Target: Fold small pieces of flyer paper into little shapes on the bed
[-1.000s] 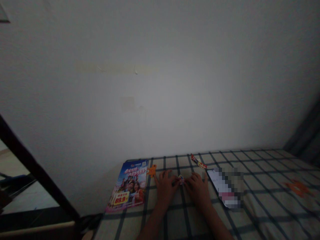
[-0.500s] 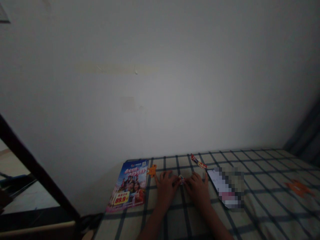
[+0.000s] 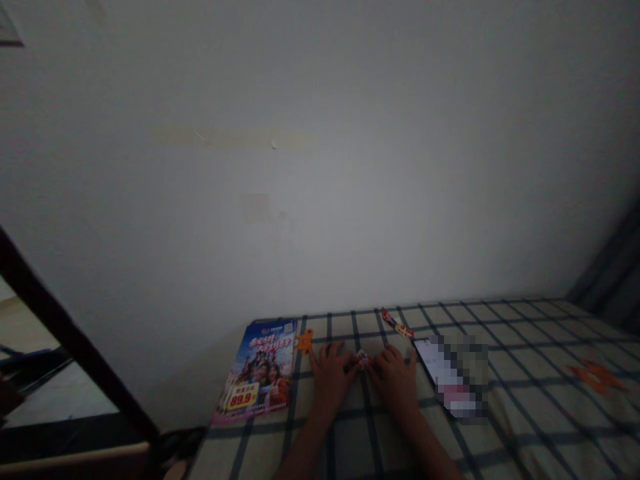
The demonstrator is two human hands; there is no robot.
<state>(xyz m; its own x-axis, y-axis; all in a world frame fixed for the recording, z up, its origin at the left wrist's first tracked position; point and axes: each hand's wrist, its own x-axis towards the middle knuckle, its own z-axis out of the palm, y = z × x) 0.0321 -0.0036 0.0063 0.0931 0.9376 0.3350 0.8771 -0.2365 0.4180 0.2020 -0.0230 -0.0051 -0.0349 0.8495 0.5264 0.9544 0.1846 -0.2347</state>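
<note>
item [image 3: 363, 361], small and red-and-white, in head view: sits between left hand [image 3: 334, 367] and right hand [image 3: 396, 371], pinched at either side by nearly closed fingertips. shows over checked cloth [image 3: 350, 433], between flyer [image 3: 260, 367] and phone [image 3: 433, 363].

One view only: camera on person's head, above and behind forearms [image 3: 313, 440], which run in from bottom edge. Faces forward, dipped slightly down, pale wall [image 3: 400, 167] taking up most of picture. Checked cloth [image 3: 530, 363] confined to lower part, seen at shallow slant, far edge nearly level. Left grip [image 3: 334, 367] and right grip [image 3: 399, 373], bare hands, sit low, right of centre, small in picture. Wide field: dark slanting bar [image 3: 75, 333] at left, dark fabric [image 3: 617, 273] at right.
</note>
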